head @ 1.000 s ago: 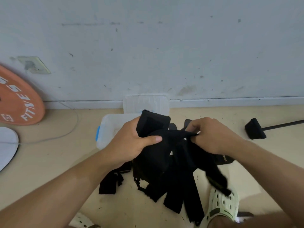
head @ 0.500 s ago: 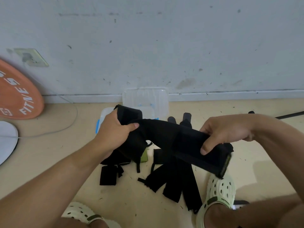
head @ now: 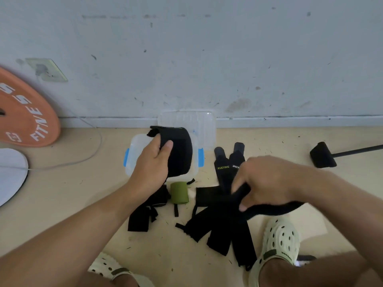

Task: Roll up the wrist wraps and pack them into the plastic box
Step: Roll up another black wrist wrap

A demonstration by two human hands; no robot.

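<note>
Left hand (head: 152, 166) raised, fingers (head: 166, 146) curled in a grip; right hand (head: 267, 181) lower, pinching, blurred.

I read "XUEYING" in yellow on one black wrist wrap (head: 222, 162); the orange weight plate (head: 24, 119) reads "FITNES", partly cut off.
</note>
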